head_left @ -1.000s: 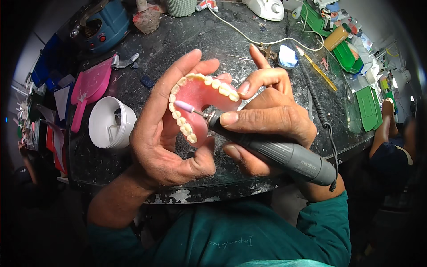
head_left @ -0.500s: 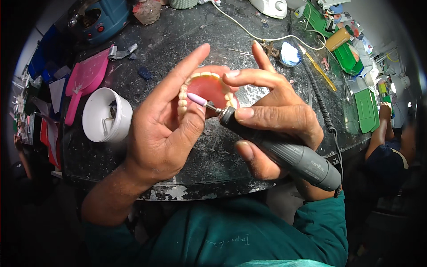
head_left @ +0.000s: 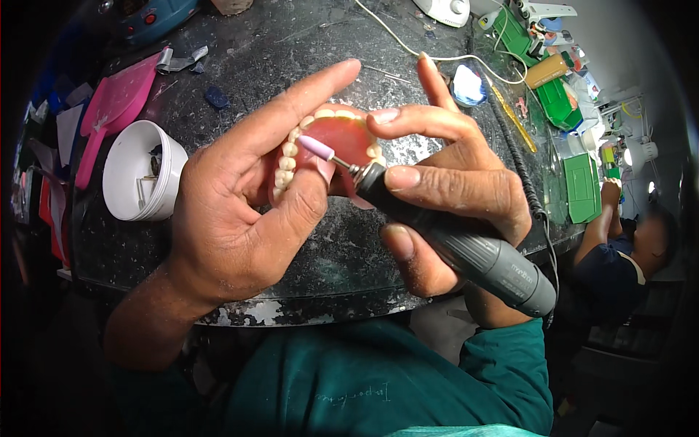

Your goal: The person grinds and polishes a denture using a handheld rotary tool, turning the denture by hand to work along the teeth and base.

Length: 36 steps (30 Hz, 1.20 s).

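Pink denture (head_left: 341, 137) at frame centre: holds it in half-curled left hand (head_left: 237, 211), grips black handpiece (head_left: 473, 255), right of centre, with partly closed right hand (head_left: 477, 186)

From where I stand, the left hand (head_left: 233, 218) covers the lower edge of the denture (head_left: 336, 135), some of its fingers lost behind it, and a finger of the right hand (head_left: 470, 186) hides teeth on the other side. Whether the lilac bur (head_left: 316, 147) touches the denture — I can't tell. Part of the handpiece (head_left: 477, 255) is behind the right hand. The frame's top edge cuts off a blue machine (head_left: 160, 18), upper left, and a white box (head_left: 445, 10), upper right. Bits (head_left: 147, 189) in the tub (head_left: 120, 171) are too small to name.
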Tool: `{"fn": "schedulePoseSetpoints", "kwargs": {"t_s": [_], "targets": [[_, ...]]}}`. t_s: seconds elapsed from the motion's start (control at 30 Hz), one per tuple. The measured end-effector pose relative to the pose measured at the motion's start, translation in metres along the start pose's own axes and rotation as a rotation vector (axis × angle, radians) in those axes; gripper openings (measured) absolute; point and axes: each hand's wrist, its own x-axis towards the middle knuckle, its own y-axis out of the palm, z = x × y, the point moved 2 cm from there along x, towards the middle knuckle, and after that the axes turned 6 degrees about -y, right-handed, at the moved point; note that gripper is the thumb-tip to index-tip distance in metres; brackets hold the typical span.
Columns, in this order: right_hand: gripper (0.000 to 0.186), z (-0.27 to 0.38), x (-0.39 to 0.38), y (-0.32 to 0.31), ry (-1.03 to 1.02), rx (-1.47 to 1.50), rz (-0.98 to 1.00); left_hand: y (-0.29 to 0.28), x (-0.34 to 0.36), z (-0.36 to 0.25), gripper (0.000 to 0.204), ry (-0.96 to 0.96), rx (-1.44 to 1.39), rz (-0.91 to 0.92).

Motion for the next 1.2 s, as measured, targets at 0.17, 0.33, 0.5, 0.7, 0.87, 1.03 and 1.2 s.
{"fn": "schedulePoseSetpoints", "kwargs": {"t_s": [0.17,0.33,0.5,0.7,0.87,1.03,1.2], "targets": [[0.036,-0.0017,-0.002,0.0007,-0.007,0.027,-0.042,0.0003,0.0,0.0004,0.052,0.001,-0.015,0.008],[0.036,-0.0036,-0.0045,0.0022,-0.001,0.042,-0.081,0.0005,0.0005,0.0014,0.052,0.008,-0.007,0.006],[0.035,-0.0035,-0.0033,0.0006,-0.007,0.032,-0.049,0.0003,0.0007,0.0012,0.052,0.01,-0.031,0.018],[0.035,-0.004,-0.0043,0.0023,-0.019,0.03,-0.06,0.0001,0.0004,0.0023,0.053,0.029,-0.043,0.009],[0.034,-0.0051,-0.0035,0.0044,-0.049,0.032,-0.069,0.0001,0.0009,0.004,0.053,0.045,-0.055,0.01],[0.032,-0.0057,-0.0046,0.0053,-0.047,0.057,-0.091,-0.0007,0.0017,0.0033,0.054,0.058,-0.007,0.031],[0.032,-0.0079,-0.003,0.0009,-0.063,0.063,-0.067,0.0005,0.002,0.0038,0.053,0.016,-0.023,0.027]]}}
